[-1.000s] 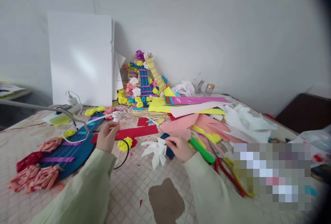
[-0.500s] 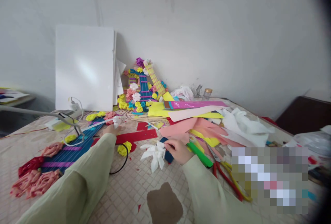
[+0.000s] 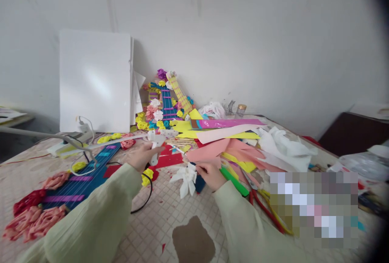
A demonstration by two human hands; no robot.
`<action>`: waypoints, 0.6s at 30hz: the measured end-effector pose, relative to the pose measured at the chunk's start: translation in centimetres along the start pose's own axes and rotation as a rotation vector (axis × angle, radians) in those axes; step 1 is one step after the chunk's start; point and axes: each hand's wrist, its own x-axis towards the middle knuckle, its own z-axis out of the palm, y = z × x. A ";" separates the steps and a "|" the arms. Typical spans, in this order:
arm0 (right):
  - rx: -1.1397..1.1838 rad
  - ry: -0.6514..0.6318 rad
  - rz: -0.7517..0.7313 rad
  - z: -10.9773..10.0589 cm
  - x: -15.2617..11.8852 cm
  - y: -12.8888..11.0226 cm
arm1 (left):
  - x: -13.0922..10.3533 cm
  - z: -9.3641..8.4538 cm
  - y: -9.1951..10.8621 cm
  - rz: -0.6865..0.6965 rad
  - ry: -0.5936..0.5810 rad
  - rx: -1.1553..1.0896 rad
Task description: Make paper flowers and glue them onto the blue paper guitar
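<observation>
My left hand [image 3: 140, 156] is closed around the handle of a white hot glue gun [image 3: 157, 140], held above the table at middle left. A long pale glue stick [image 3: 121, 139] trails out of its back end, and the nozzle points right. Thumb and fingers of my right hand [image 3: 210, 175] pinch the edge of a white paper flower [image 3: 186, 177] with pointed petals. The flower hangs just over the tablecloth, to the right of and lower than the glue gun. Beneath my left wrist a black cord [image 3: 147, 202] curves by a yellow paper flower [image 3: 147, 177].
A blue paper guitar [image 3: 82, 178] with paper roses lies at left. Coloured crepe paper [image 3: 209, 149], a green roll [image 3: 234, 182] and red-handled scissors [image 3: 267, 213] spread out at right. White boards [image 3: 95, 80] and decorated guitars [image 3: 167, 101] lean on the wall.
My left hand has lifted the glue gun and brought it right, toward the white flower. My right hand still pinches the flower, nearly in place. The view has shifted slightly.
</observation>
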 end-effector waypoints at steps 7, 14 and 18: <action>0.084 -0.020 0.016 0.0 0.1 0.3 | -4.8 3.4 1.6 0.052 -0.182 -0.200; 0.232 -0.049 0.092 0.0 -0.1 -0.5 | -7.1 3.2 -0.4 0.103 -0.118 -0.134; 0.315 -0.077 0.142 0.1 -0.6 -1.7 | -7.9 2.8 -2.0 0.053 -0.084 -0.122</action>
